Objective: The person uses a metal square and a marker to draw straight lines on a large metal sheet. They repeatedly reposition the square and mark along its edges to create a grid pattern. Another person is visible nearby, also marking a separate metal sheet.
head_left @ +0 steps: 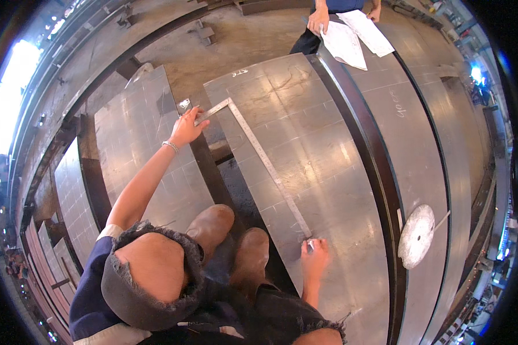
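Note:
A metal framing square (pixel 266 162) lies flat on a large grey steel plate (pixel 351 218), its long arm running down toward me. My left hand (pixel 185 127) grips the end of the short arm, fingers and thumb closed about it, at the plate's left edge. Beside the lower end of the long arm, my right hand (pixel 315 259) pinches a small whitish piece, too small to tell its kind. Faint light lines cross the plate in a grid.
My boots (pixel 251 259) stand left of the plate by a dark gap. Another marked plate (pixel 138 126) lies further left. On a steel beam (pixel 394 121) at right sits a round, pale disc (pixel 416 236). At the far end a person holds white paper sheets (pixel 345 49).

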### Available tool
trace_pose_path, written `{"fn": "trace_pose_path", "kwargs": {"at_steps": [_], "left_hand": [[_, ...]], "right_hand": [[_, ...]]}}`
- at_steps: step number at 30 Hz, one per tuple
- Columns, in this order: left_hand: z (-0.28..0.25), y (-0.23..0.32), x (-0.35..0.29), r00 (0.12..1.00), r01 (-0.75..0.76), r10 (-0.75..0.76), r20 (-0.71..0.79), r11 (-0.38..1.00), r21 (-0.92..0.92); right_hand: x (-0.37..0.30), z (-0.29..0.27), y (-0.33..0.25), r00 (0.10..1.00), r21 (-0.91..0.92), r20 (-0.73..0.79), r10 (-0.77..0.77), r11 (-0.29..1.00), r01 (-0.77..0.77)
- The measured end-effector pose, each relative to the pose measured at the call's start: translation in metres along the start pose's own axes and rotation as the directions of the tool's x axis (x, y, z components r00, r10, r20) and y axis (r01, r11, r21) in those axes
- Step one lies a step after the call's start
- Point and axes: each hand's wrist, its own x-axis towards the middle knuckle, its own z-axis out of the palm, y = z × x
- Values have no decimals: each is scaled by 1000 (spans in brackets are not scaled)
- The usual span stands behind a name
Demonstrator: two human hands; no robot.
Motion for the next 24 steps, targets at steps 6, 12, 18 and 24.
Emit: {"fn": "trace_pose_path", "kwargs": {"at_steps": [6,12,18,24], "left_hand": [[3,-12,28,995,-2,14,103,992,-122],[-1,-22,38,996,-45,56,65,985,-167],[-10,-29,45,983,59,-1,182,946,-318],[-50,-17,41,984,-57,72,161,994,-96]], "right_hand": [[-2,3,-27,955,175,-228,190,973,-152],[-11,7,-35,992,-29,-39,120,992,-121],[-6,14,-62,978,214,-41,205,958,-192],[4,7,-59,996,63,-54,68,996,-64]]}}
